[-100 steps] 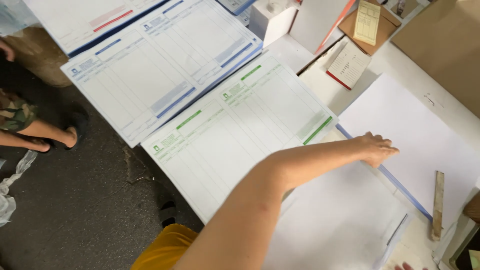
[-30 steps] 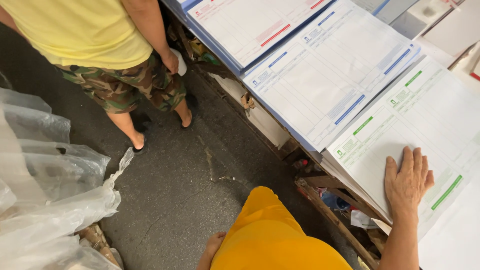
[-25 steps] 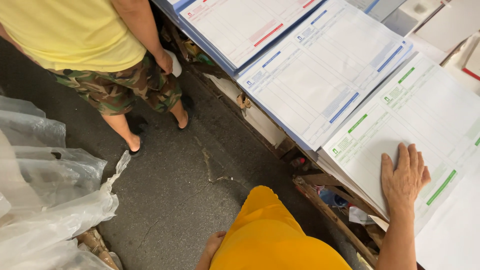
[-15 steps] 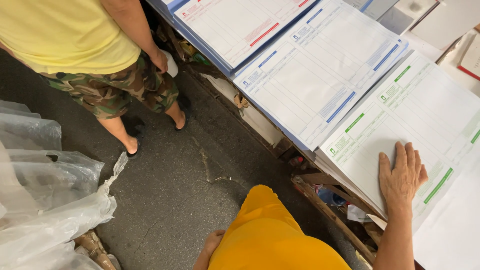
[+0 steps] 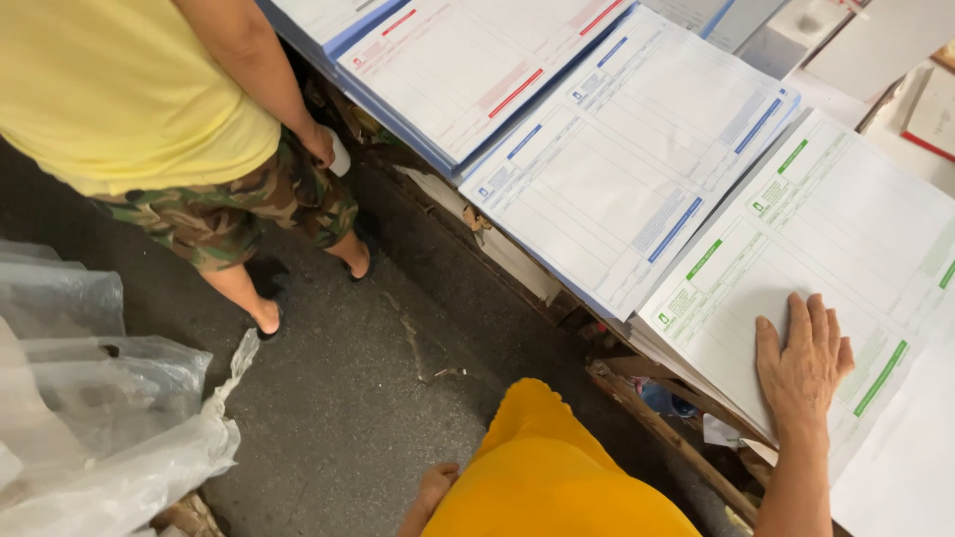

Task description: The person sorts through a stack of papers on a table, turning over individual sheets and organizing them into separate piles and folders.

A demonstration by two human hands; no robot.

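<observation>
My right hand (image 5: 802,366) lies flat, palm down, on the near edge of a stack of large sheets printed in green (image 5: 836,229). Its fingers are a little apart and it grips nothing. My forearm runs down to the bottom right edge. My left hand is out of view. My orange shirt (image 5: 557,477) fills the bottom middle.
Stacks of blue-printed sheets (image 5: 637,149) and red-printed sheets (image 5: 468,60) lie along the table to the left. Another person in a yellow shirt and camouflage shorts (image 5: 239,199) stands by the table's edge. Clear plastic bags (image 5: 90,398) sit on the dark floor at left.
Earlier my arm reached right over blank white sheets. In the last second my hand has stayed on the green-printed stack while the view drifted slightly; the other person barely moved.
</observation>
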